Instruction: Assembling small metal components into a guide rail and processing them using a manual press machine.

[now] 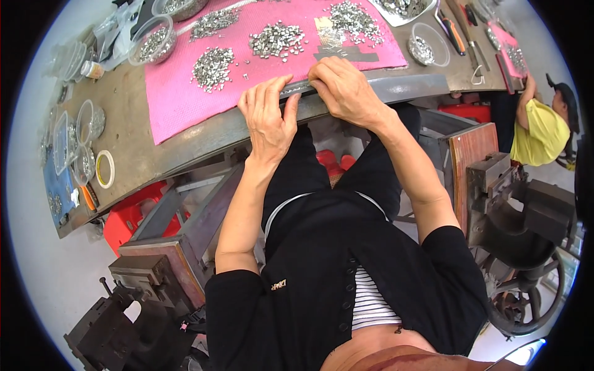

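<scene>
At the near edge of the bench, both hands meet on a narrow dark strip (296, 90) that bears a row of tiny shiny metal pieces. My left hand (267, 117) is at its left end, fingers bent over the far side and thumb on the near side. The fingers of my right hand (346, 89) are curled closed over the right end, and the fingertips are partly hidden. Just beyond lies a pink mesh mat (170, 114) with several heaps of small silvery metal parts (276, 40). A flat grey strip (349, 57) rests beyond my right hand.
Clear plastic tubs (152, 39) of metal parts and a roll of tape (105, 169) stand left. At right are another tub (428, 44) and orange-black pliers (455, 36). Dark vises (145, 297) flank me. A person in yellow (539, 133) works at far right.
</scene>
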Tool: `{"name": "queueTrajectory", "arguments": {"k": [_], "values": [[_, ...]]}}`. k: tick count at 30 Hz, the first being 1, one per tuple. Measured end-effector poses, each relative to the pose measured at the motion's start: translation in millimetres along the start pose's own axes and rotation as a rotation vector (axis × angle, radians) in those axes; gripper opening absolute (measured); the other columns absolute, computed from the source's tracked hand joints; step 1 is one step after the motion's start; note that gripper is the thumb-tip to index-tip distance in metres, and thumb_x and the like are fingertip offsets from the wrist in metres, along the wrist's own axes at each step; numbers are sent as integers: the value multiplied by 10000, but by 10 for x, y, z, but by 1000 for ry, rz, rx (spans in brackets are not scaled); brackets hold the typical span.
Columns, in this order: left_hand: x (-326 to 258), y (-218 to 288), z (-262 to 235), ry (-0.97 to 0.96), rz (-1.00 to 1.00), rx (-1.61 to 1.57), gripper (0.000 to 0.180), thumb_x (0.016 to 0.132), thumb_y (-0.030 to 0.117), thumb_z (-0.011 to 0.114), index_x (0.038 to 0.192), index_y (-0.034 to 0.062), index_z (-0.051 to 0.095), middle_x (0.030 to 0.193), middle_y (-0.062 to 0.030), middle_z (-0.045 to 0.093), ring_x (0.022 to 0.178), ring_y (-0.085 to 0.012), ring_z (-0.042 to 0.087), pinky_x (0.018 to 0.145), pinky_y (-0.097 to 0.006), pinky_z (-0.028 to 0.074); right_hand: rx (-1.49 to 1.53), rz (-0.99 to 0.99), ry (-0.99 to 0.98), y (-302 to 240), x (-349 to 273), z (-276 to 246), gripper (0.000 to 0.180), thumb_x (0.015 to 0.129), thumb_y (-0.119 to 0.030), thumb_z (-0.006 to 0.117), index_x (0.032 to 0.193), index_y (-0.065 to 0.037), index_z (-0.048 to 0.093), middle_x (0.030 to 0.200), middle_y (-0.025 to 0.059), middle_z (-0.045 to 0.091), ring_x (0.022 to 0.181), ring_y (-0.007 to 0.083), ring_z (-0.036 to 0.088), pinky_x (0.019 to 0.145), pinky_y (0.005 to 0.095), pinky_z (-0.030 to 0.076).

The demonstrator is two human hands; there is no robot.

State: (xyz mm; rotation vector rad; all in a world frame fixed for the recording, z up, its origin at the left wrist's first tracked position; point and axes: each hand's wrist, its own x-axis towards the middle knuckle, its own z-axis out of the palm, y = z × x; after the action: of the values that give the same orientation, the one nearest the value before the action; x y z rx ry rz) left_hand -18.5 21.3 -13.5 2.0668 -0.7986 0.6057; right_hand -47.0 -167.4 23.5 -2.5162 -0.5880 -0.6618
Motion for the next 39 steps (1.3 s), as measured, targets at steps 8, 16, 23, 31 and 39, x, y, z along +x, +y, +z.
{"name": "queueTrajectory", "arguments": {"k": [8,16,23,31,39], "values": [[-11,-9,11,10,-4,-9,364,839,120,756,1186,84,651,1103,-73,668,1059,-266,596,973,-416,367,-139,-141,-24,24,48,-53,102,858,-55,648,922,-23,576,856,112,567,831,292,589,787,393,452],[-16,-9,20,13,-2,-4,357,843,128,756,1183,85,653,1104,-72,670,1060,-264,598,978,-415,363,-132,-144,-76,47,66,-84,135,804,-36,632,916,-27,558,864,117,572,837,290,595,787,379,462],[-26,-19,23,16,-3,-2,360,840,120,755,1183,84,654,1106,-72,669,1069,-261,599,980,-416,365,-264,-207,-218,-26,196,-191,216,730,-40,653,920,-18,551,901,120,579,869,291,606,831,375,472],[-37,-29,42,28,0,1,364,839,122,758,1186,84,655,1101,-73,669,1067,-261,598,981,-419,368,-348,-244,-312,-75,221,-217,216,728,-75,675,910,-33,566,887,96,586,870,264,609,841,360,467],[-34,-24,36,33,5,1,357,847,133,757,1188,88,658,1095,-69,669,1062,-260,597,975,-418,371,-240,-227,-143,77,104,-191,131,797,-111,652,921,-71,662,881,70,628,869,242,630,850,363,464]]}}
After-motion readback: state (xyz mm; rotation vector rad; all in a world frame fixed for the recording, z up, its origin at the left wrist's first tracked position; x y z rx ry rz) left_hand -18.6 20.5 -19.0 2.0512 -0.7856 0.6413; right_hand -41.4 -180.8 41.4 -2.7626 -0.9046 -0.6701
